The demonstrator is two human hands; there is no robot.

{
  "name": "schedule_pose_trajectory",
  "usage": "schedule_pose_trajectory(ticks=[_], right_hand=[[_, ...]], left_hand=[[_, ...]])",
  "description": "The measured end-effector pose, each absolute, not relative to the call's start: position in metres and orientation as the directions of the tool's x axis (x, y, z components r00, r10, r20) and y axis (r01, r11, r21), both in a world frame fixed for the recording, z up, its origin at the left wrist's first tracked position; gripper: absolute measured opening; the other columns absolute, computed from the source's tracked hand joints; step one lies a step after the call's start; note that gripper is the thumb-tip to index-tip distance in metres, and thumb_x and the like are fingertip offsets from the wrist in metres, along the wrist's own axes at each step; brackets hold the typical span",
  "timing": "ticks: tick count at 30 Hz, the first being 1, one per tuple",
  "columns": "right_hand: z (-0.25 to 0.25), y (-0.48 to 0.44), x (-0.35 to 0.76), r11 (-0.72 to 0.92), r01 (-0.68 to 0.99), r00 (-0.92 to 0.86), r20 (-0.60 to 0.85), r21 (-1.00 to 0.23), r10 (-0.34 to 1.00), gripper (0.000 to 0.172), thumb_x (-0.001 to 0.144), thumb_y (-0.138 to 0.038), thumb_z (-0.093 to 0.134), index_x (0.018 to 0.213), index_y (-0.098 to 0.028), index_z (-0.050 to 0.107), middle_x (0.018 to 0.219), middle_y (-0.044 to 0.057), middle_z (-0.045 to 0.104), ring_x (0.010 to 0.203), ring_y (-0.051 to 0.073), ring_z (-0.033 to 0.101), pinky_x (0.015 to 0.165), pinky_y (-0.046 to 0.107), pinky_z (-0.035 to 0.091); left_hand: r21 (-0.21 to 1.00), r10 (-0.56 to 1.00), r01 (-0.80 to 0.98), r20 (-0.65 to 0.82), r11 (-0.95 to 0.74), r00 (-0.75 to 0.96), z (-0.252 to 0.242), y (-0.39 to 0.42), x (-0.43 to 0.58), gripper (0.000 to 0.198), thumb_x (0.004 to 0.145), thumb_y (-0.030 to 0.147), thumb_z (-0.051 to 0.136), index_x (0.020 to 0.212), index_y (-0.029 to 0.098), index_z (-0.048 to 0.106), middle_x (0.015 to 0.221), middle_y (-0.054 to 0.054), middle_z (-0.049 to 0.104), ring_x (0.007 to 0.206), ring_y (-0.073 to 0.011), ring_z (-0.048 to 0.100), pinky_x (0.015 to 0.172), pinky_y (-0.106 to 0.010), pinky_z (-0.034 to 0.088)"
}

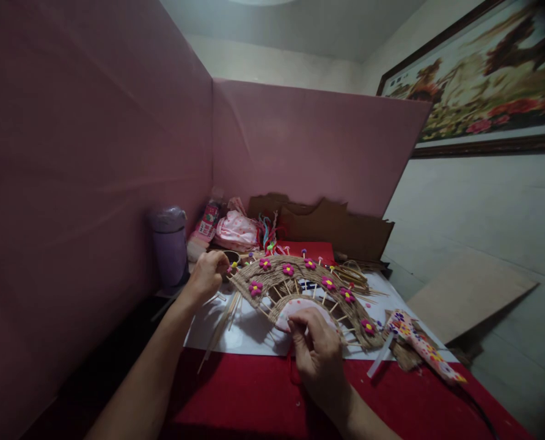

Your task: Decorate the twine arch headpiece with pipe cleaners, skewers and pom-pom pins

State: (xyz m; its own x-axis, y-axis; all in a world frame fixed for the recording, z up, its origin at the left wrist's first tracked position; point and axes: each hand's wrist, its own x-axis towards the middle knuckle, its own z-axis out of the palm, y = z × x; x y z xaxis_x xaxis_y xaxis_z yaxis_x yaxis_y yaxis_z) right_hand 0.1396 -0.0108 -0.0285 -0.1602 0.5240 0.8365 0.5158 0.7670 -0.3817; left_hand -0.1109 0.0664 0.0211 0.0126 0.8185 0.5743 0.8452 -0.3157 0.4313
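Red cloth (236, 397) under white sheet (208, 337); wall picture (483, 91) cut off at right. Fan (299, 266) on the sheet: coarse twine arc, thin sticks, 7 magenta flowers. Left hand (207, 276) at its left tip; right hand (321, 354) partly hides pale half-disc (295, 305). Can't tell if either's clamped on anything.

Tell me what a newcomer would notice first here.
Likely the fan in the middle, dotted with magenta flowers, with the left hand at its left end and the right hand at its lower edge. Then perhaps the framed picture high at the right, and the patterned glue gun lying at the lower right.
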Motion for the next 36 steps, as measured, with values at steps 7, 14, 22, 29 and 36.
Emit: schedule_pose_trajectory(ticks=[7,14,22,29,36], right_hand=[[-0.029,-0.011,0.140,0.769,0.523,-0.158,0.845,-0.367,0.511,0.010,0.084,-0.012,0.050,0.084,-0.019,0.056,0.077,0.003,0.059,0.074,0.017,0.056,0.066,0.029,0.044],[-0.028,-0.011,0.140,0.767,0.527,-0.159,0.844,-0.367,0.513,0.009,0.084,-0.013,0.049,0.082,-0.019,0.056,0.075,0.003,0.058,0.072,0.017,0.056,0.065,0.029,0.044],[-0.031,-0.010,0.140,0.765,0.515,-0.164,0.832,-0.385,0.530,0.010,0.085,-0.013,0.049,0.083,-0.019,0.056,0.076,0.003,0.058,0.073,0.017,0.055,0.065,0.029,0.043],[-0.031,-0.010,0.140,0.764,0.518,-0.172,0.828,-0.384,0.533,0.010,0.085,-0.012,0.049,0.083,-0.019,0.055,0.077,0.003,0.058,0.074,0.017,0.054,0.066,0.029,0.043],[-0.032,-0.010,0.140,0.754,0.533,-0.171,0.824,-0.384,0.540,0.009,0.084,-0.013,0.049,0.083,-0.019,0.056,0.076,0.003,0.058,0.074,0.017,0.055,0.066,0.029,0.043]], left_hand=[[0.434,0.820,0.848,0.572,-0.304,0.001,0.020,0.066,-0.111,0.015,0.071,0.007,0.049,0.068,0.018,0.059,0.073,-0.005,0.062,0.074,-0.0188,0.052,0.066,-0.029,0.037],[0.439,0.825,0.851,0.565,-0.287,-0.012,0.021,0.064,-0.110,0.017,0.071,0.006,0.049,0.067,0.019,0.059,0.074,-0.004,0.062,0.075,-0.0188,0.053,0.067,-0.029,0.038],[0.439,0.835,0.860,0.549,-0.262,-0.026,0.020,0.064,-0.113,0.018,0.070,0.006,0.048,0.068,0.020,0.060,0.075,-0.004,0.063,0.077,-0.0188,0.053,0.068,-0.029,0.038],[0.445,0.858,0.868,0.512,-0.223,-0.042,0.018,0.063,-0.121,0.017,0.068,0.006,0.050,0.065,0.019,0.061,0.073,-0.005,0.063,0.073,-0.0188,0.053,0.065,-0.029,0.037],[0.467,0.879,0.859,0.474,-0.208,-0.045,0.016,0.063,-0.122,0.015,0.068,0.008,0.051,0.064,0.018,0.063,0.069,-0.004,0.063,0.071,-0.0181,0.054,0.062,-0.028,0.038]])
